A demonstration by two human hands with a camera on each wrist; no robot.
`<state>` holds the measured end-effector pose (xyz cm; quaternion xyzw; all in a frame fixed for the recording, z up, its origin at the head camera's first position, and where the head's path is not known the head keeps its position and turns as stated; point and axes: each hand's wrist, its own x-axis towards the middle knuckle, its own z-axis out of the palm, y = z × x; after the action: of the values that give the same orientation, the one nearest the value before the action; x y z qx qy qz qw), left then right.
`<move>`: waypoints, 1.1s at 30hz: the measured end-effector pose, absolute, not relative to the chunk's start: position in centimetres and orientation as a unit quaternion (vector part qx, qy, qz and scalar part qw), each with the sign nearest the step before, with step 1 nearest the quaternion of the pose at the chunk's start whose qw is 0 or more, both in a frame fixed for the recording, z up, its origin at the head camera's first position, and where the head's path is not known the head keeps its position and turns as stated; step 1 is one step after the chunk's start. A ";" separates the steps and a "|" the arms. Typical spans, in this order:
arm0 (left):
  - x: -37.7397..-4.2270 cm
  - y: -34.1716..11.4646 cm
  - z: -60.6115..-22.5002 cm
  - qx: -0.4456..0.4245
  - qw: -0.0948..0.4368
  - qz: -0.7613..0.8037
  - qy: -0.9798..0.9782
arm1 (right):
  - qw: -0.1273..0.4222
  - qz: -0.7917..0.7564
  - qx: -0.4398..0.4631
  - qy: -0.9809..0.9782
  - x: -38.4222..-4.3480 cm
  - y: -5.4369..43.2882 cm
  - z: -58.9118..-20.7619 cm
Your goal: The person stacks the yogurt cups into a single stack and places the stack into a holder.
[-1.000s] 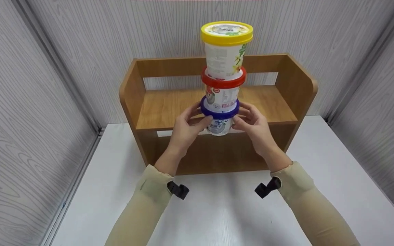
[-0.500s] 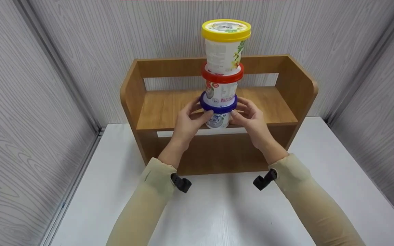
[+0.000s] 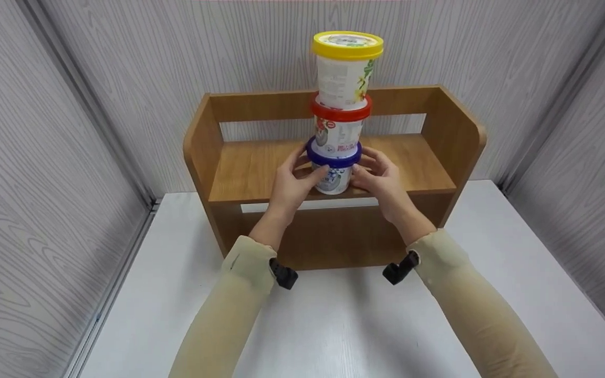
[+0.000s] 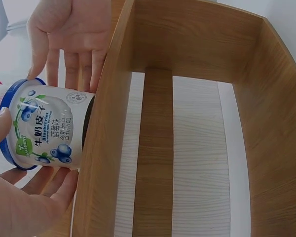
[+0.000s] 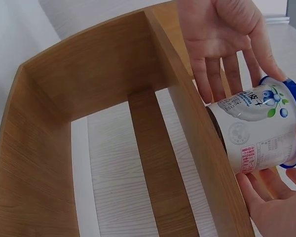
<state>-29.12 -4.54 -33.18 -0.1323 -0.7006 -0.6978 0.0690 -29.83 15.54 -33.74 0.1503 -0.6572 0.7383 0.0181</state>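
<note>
Three lidded paper tubs form an upright stack in the head view. The yellow-lidded tub (image 3: pixel 342 81) is on top, the red-lidded tub (image 3: pixel 338 135) in the middle, and the blue-lidded tub (image 3: pixel 332 181) with blueberry pictures at the bottom. My left hand (image 3: pixel 291 188) grips the lowest tub from the left, thumb in front near its lid. From the other side my right hand (image 3: pixel 386 185) holds the same tub, fingers behind it. In both wrist views the base of the blueberry tub (image 4: pixel 54 126) is right at the wooden shelf board (image 4: pixel 101 148).
A brown wooden rack (image 3: pixel 223 165) with side panels and a slotted back stands on the white table (image 3: pixel 334 320). Its upper board spans behind and beneath the stack. Grey wood-grain walls (image 3: pixel 139 63) enclose the back and sides.
Both hands have carried the stack forward over the rack's upper board, slightly to the left. The lowest tub's base, earlier in front of the board's edge, now overlaps the board.
</note>
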 end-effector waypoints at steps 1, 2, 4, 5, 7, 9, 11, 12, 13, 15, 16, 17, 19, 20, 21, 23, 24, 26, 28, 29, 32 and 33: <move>-29.2 -4.5 -33.3 -0.132 0.070 -0.698 -0.701 | 0.017 0.740 0.149 -0.656 -29.9 15.5 -33.8; -29.3 -4.4 -33.3 -0.133 0.069 -0.699 -0.699 | 0.016 0.741 0.147 -0.655 -30.0 15.6 -33.8; -29.5 -4.3 -33.4 -0.133 0.069 -0.702 -0.697 | 0.014 0.746 0.143 -0.651 -30.2 15.6 -33.8; -29.5 -4.3 -33.5 -0.133 0.069 -0.703 -0.695 | 0.012 0.747 0.141 -0.649 -30.4 15.6 -33.8; -29.6 -4.2 -33.4 -0.136 0.069 -0.705 -0.693 | 0.011 0.749 0.137 -0.648 -30.6 15.6 -33.8; -29.6 -4.2 -33.4 -0.141 0.067 -0.707 -0.690 | 0.012 0.751 0.132 -0.647 -30.7 15.6 -33.7; -29.7 -4.2 -33.3 -0.146 0.063 -0.711 -0.685 | 0.014 0.752 0.130 -0.646 -30.8 15.6 -33.7; -29.7 -4.3 -33.3 -0.147 0.061 -0.713 -0.682 | 0.015 0.753 0.130 -0.645 -30.8 15.5 -33.7; -29.8 -4.3 -33.3 -0.147 0.060 -0.715 -0.681 | 0.017 0.754 0.131 -0.644 -30.8 15.5 -33.7; -29.7 -4.3 -33.3 -0.144 0.056 -0.718 -0.679 | 0.020 0.751 0.136 -0.646 -30.7 15.5 -33.7; -29.7 -4.3 -33.3 -0.142 0.055 -0.719 -0.678 | 0.023 0.749 0.138 -0.647 -30.6 15.4 -33.7; -29.6 -4.4 -33.3 -0.140 0.054 -0.720 -0.677 | 0.026 0.747 0.139 -0.649 -30.5 15.4 -33.6; -29.4 -4.4 -33.4 -0.137 0.057 -0.720 -0.678 | 0.033 0.741 0.137 -0.656 -30.3 15.4 -33.6; -29.3 -4.5 -33.4 -0.135 0.058 -0.720 -0.678 | 0.035 0.739 0.136 -0.659 -30.1 15.4 -33.6; -29.1 -4.5 -33.4 -0.131 0.061 -0.719 -0.679 | 0.039 0.737 0.133 -0.662 -30.0 15.5 -33.6; -28.7 -4.7 -33.5 -0.122 0.066 -0.718 -0.682 | 0.044 0.736 0.125 -0.663 -29.7 15.5 -33.6; -28.5 -4.8 -33.5 -0.117 0.069 -0.717 -0.684 | 0.047 0.738 0.125 -0.662 -29.6 15.5 -33.7; -28.0 -5.0 -33.6 -0.113 0.076 -0.715 -0.686 | 0.059 0.738 0.130 -0.659 -29.2 15.5 -33.9; -27.6 -5.1 -33.7 -0.116 0.084 -0.714 -0.686 | 0.074 0.741 0.138 -0.653 -28.9 15.5 -34.2; -27.3 -5.2 -33.7 -0.120 0.088 -0.713 -0.686 | 0.081 0.743 0.143 -0.649 -28.6 15.5 -34.3; -26.6 -5.4 -33.9 -0.132 0.098 -0.709 -0.686 | 0.093 0.750 0.156 -0.636 -28.0 15.5 -34.7; -26.4 -5.4 -34.0 -0.134 0.099 -0.708 -0.686 | 0.093 0.754 0.159 -0.630 -27.8 15.5 -34.9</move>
<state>-26.37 -5.45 -33.99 -0.1339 -0.6862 -0.7082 0.0985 -27.82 15.48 -34.86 0.1587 -0.6304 0.7541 0.0930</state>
